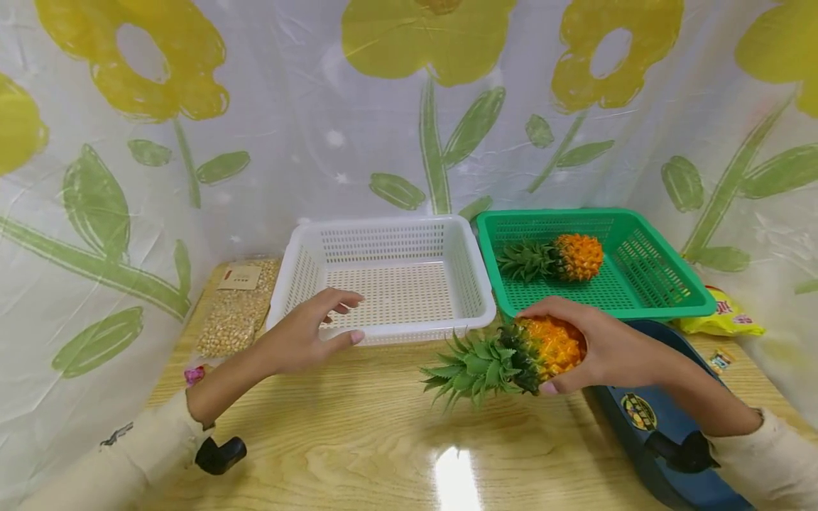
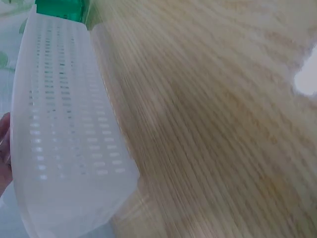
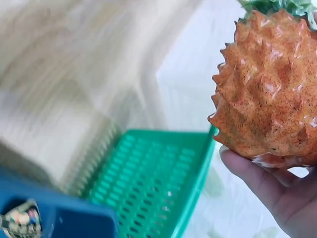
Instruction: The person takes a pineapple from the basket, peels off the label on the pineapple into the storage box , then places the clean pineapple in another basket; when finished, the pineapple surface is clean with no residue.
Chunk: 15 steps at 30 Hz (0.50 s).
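Your right hand (image 1: 607, 348) grips a pineapple (image 1: 511, 355) above the bench (image 1: 358, 440), leaves pointing left; your left hand (image 1: 307, 333), fingers relaxed, rests at the white basket (image 1: 390, 277), as if steadying it.

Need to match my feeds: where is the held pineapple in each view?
Head: the held pineapple is centre-right, gripped by the right hand, crown pointing left, in front of the green basket.
Left wrist: not in it; only the white basket and table.
Right wrist: upper right, fingers beneath it.
Shared landmark: the green basket, a sliver top left in the left wrist view and bottom centre in the right wrist view.
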Each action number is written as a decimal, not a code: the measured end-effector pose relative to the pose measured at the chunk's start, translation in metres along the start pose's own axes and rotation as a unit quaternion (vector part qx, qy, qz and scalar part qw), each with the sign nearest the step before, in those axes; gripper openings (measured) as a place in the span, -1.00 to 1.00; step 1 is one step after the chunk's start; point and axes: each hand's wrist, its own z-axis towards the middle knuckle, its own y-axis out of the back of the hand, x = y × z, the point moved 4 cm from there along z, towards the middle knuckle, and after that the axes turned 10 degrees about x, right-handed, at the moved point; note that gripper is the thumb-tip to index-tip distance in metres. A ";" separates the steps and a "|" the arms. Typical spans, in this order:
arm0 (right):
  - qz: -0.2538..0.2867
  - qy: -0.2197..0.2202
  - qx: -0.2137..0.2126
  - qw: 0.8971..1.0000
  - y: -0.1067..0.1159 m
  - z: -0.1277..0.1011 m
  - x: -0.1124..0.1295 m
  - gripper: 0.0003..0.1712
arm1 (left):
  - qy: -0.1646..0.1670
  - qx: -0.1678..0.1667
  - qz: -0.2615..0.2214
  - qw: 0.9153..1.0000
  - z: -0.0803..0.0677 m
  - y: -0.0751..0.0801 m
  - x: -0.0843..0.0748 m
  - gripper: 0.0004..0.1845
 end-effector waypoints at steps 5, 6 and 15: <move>-0.028 0.007 -0.022 0.999 0.019 -0.004 -0.001 -0.09 | 0.032 0.018 -0.011 0.999 0.003 0.001 0.010 -0.36; -0.032 0.004 -0.025 0.999 0.023 -0.005 -0.001 -0.09 | 0.039 0.022 -0.011 0.999 0.003 0.001 0.012 -0.36; -0.058 -0.040 -0.036 0.997 0.055 -0.011 -0.003 -0.09 | 0.061 0.062 -0.003 0.996 0.005 -0.004 0.021 -0.43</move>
